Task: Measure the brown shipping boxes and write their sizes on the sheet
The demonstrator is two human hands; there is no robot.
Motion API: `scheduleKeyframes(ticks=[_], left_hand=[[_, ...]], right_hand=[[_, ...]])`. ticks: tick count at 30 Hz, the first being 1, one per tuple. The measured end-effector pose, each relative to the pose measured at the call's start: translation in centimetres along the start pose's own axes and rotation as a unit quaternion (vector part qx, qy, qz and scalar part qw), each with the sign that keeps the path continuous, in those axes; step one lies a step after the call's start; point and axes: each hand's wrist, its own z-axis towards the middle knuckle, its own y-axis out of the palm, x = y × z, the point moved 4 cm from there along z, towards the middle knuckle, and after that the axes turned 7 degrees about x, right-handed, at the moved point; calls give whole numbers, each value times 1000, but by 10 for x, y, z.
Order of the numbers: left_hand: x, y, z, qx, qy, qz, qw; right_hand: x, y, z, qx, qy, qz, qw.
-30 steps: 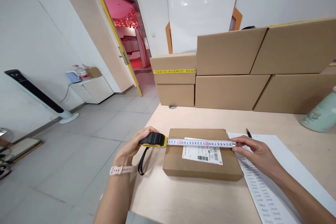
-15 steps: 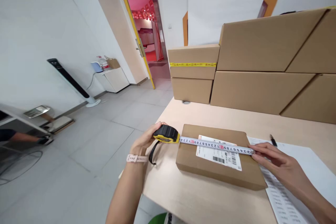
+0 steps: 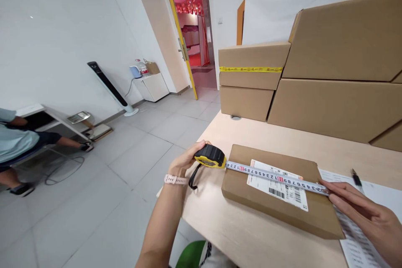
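A flat cardboard box [image 3: 279, 213] with a white shipping label [image 3: 260, 182] lies on the light wooden table. Off its left end, my left hand [image 3: 187, 157] is closed around the black and yellow case of a tape measure [image 3: 210, 155], whose black strap hangs down. The white blade stretches lengthwise across the box top, over part of the label. At the right end of the box, my right hand [image 3: 364, 205] pinches the blade's free end between thumb and fingers.
Large cardboard boxes [image 3: 333, 104] are stacked along the table's far side. Printed sheets [image 3: 361, 238] and a black pen [image 3: 356, 178] lie right of the box. The table's left edge drops to a tiled floor. At far left a person [image 3: 21, 142] sits by a white desk.
The view has turned left, so everything sits further right and the seated person shows more. Both hands keep hold of the tape measure, its blade still across the box.
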Motion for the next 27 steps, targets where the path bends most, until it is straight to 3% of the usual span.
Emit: scheduleKeyframes(ticks=[17,27], left_hand=[[-2,-3,0,7,-13,-13,1000],[-4,-4,0,13,-20,-15,1000]], right_hand=[[3,8,-2,2,116,65,991],[-6,8,-2,17,112,62,992]])
